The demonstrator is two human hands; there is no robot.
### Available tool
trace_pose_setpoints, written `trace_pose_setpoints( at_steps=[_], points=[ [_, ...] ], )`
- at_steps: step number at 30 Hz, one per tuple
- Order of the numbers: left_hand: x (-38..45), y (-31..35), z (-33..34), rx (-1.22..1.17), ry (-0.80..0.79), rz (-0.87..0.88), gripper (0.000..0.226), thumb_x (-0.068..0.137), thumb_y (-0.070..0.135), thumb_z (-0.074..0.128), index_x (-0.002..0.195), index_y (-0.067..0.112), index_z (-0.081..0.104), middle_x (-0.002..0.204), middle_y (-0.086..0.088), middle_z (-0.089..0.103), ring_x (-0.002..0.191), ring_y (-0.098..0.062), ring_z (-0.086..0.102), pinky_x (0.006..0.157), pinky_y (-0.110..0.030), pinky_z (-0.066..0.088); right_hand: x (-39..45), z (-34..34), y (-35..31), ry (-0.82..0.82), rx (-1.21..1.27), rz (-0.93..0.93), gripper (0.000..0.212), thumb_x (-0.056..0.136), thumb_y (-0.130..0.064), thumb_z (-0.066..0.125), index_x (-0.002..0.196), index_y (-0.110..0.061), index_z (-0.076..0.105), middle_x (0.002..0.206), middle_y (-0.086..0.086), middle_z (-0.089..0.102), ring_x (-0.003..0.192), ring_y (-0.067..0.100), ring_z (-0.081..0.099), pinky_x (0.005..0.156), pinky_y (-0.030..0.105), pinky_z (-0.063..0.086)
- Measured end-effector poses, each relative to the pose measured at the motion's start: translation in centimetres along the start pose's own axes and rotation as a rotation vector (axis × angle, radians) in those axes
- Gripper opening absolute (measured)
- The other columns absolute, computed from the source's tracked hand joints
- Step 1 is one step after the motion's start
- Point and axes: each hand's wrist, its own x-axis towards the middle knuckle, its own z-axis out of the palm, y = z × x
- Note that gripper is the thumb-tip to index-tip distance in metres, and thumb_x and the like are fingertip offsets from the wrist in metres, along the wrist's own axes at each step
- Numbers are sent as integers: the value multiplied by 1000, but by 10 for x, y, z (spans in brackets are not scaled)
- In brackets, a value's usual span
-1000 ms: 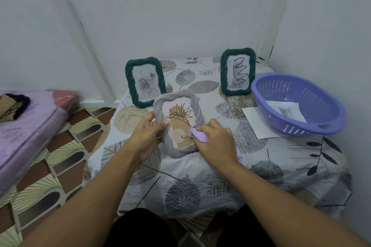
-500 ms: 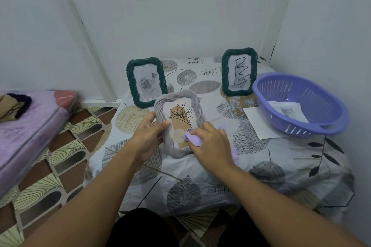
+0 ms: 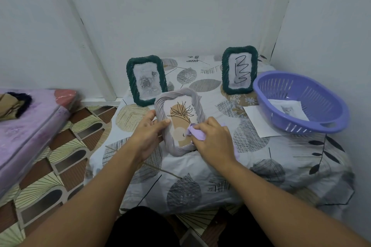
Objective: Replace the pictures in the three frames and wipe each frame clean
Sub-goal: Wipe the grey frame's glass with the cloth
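A grey rope-edged frame (image 3: 176, 97) with a plant drawing leans back in the middle of the table. My left hand (image 3: 149, 130) grips its left edge, thumb on the front. My right hand (image 3: 213, 138) holds a lilac cloth (image 3: 195, 131) pressed against the lower right of the glass. Two dark green frames stand behind: one with a rose picture (image 3: 146, 80) at the left, one with a black scribble (image 3: 240, 70) at the right.
A purple plastic basket (image 3: 329, 110) at the right holds a cat picture (image 3: 287, 109). A white sheet (image 3: 259, 120) lies half under it. The leaf-print tablecloth (image 3: 271, 154) covers the low table. A lilac mattress (image 3: 22, 126) lies at the left on the patterned floor.
My right hand has slid the cloth leftward and down across the glass of the grey frame. My left hand has kept its hold on the frame's edge.
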Motion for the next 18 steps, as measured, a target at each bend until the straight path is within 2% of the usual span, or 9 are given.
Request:
trace_pose_setpoints(
  at_steps=[4,6,9,14,18],
  points=[
    [0,-1,-1,4,-7,2,37,100,0,57,134,14,54,123,-15,72,114,-35,67,99,-51,54,-6,4,-6,-69,-39,-137,20,85,-41,67,97,-29,77,89,-11,58,79,18,61,71,37,42],
    [0,0,-1,7,-9,3,37,100,0,57,134,14,54,123,-14,72,114,-34,67,98,-51,54,-1,3,-3,-41,-36,-96,23,85,-44,64,98,-30,77,89,-12,57,79,17,60,73,38,41],
    [-1,1,0,10,-16,6,36,100,0,57,132,16,55,122,-13,73,110,-31,69,95,-48,56,3,2,-4,6,-4,-9,22,82,-40,70,99,-30,77,90,-12,55,78,18,60,75,38,42],
    [0,0,-1,4,-16,11,36,99,1,58,132,13,55,120,-15,73,105,-29,70,88,-44,58,-3,3,-10,-62,-55,-165,19,83,-37,73,99,-29,77,88,-10,57,78,19,60,71,40,43],
    [0,0,-1,10,-22,10,37,99,1,57,134,14,54,122,-12,73,109,-29,70,91,-46,56,8,-1,-8,-13,-21,-28,22,80,-37,74,102,-32,77,91,-12,55,79,15,57,76,37,40]
  ],
)
